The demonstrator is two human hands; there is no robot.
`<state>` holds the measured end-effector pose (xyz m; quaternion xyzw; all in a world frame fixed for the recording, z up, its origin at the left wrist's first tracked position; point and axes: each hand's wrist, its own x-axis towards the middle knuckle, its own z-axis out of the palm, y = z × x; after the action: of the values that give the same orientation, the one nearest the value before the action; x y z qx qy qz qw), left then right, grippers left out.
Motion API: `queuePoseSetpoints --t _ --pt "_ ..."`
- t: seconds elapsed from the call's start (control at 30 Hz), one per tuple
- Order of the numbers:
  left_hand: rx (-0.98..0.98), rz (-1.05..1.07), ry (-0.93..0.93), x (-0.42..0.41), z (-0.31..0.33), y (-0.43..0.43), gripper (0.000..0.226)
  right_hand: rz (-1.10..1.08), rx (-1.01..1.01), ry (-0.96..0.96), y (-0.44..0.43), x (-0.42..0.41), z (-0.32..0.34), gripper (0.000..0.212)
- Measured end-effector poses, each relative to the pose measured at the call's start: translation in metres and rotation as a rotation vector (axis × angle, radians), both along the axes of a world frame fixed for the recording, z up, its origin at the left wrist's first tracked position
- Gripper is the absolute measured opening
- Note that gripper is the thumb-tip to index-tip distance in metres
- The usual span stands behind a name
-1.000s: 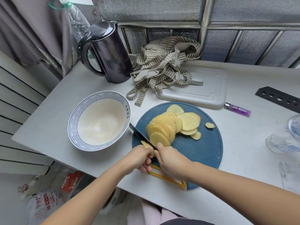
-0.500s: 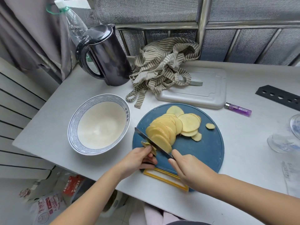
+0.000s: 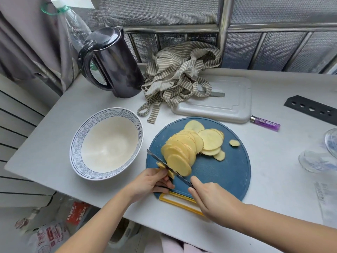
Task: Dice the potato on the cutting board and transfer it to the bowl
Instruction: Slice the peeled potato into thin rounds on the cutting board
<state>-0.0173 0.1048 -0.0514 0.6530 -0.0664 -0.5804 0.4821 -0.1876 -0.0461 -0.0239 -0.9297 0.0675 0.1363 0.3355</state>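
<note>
Potato slices (image 3: pixel 182 148) lie fanned in an overlapping row across the middle of the round blue cutting board (image 3: pixel 224 176), with a few loose rounds and a small end piece to their right. At the near-left end of that row sits a small cut piece (image 3: pixel 164 168). The left hand (image 3: pixel 148 181) pinches it with curled fingers. The right hand (image 3: pixel 213 199) is closed around the handle of the knife (image 3: pixel 156 158), whose blade angles away to the left, between the pinched piece and the nearest slice.

By the look of it, the dicing has only begun: nearly all the potato is whole rounds, and the bowl (image 3: pixel 75 143), just left of the board on the tabletop (image 3: pixel 51 128), holds none of it. The next move calls for a clean downward press through the held piece, left fingertips tucked back from the edge. The slices then need cutting into strips and across before anything is scooped over.
</note>
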Motion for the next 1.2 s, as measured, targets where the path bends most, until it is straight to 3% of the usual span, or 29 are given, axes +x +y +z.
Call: queuePoseSetpoints --t 0.77,1.2 --pt "-0.039 -0.064 0.01 0.003 -0.004 0.0 0.035 -0.008 0.045 0.008 0.003 0.036 -0.003 0.025" --pt "-0.026 -0.136 -0.042 0.007 -0.003 0.004 0.039 -0.003 0.088 0.08 -0.001 0.005 -0.004 0.027"
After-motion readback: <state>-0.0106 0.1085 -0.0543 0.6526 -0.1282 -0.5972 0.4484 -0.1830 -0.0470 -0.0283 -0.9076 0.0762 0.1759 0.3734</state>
